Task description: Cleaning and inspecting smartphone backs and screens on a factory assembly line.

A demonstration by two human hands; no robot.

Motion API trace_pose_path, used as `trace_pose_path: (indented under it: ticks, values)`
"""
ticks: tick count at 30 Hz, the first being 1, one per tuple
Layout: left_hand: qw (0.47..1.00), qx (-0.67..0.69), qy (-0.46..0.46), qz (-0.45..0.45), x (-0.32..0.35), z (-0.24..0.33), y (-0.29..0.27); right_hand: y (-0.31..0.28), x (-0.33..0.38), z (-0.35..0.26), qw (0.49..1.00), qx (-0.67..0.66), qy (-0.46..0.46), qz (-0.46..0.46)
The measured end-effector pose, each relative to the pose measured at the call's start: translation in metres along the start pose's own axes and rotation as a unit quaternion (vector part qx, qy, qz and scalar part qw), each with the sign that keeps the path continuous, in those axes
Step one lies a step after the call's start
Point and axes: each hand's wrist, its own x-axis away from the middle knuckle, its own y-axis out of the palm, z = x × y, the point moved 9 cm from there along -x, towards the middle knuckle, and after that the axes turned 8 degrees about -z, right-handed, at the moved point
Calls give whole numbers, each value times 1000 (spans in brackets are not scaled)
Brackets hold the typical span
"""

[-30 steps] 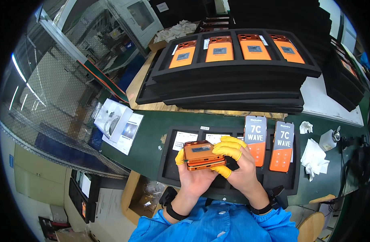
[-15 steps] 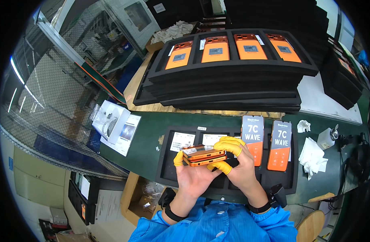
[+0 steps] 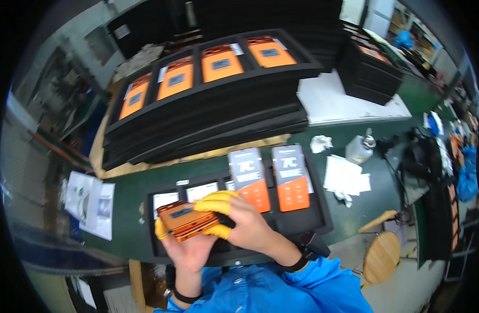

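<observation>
Two orange smartphones (image 3: pixel 183 215), one stacked on the other, are held between my hands above the black foam tray (image 3: pixel 323 221). The upper one shows its back with a dark label. My left hand (image 3: pixel 184 251) supports the stack from below and at its left edge. My right hand (image 3: pixel 247 224) closes on the right end, fingers on top and thumb below. Yellow finger cots cover several fingertips. On the tray's right half lie two phones with printed grey-and-orange fronts, a left one (image 3: pixel 250 177) and a right one (image 3: pixel 290 177). White labels (image 3: pixel 202 191) show in the left compartments.
Behind stands a tall stack of black foam trays (image 3: pixel 208 112), its top one holding several orange phones (image 3: pixel 221 65). A pump bottle (image 3: pixel 360 149) and white wipes (image 3: pixel 344 175) lie right of my tray. An opened white box (image 3: pixel 83 201) sits left, a wooden stool (image 3: pixel 381 257) at lower right.
The view has swung to the right, so the bench appears further left. Both phones stay in my hands, now tilted so more of the upper one's back shows.
</observation>
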Motion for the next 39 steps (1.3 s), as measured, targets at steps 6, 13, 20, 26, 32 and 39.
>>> trace_pose_path:
  ticks: [6,13,20,26,32,39]
  values:
    - [998,29,-24,-52,-16,-5,3,-87,30,7,990,105,65,64]
    - [999,-34,-12,-32,-21,-5,11,-226,71,52,852,431,185,233]
    - [996,60,-72,9,-28,-40,14,-262,73,180,811,500,283,107]
    - [997,40,-60,16,-23,-34,13,-183,26,30,954,213,126,170]
    - [992,38,-114,23,-24,-58,20,-68,-1,-63,976,196,-74,-60]
    - [994,2,-107,-3,-15,-59,26,-66,22,-75,947,288,-122,-77]
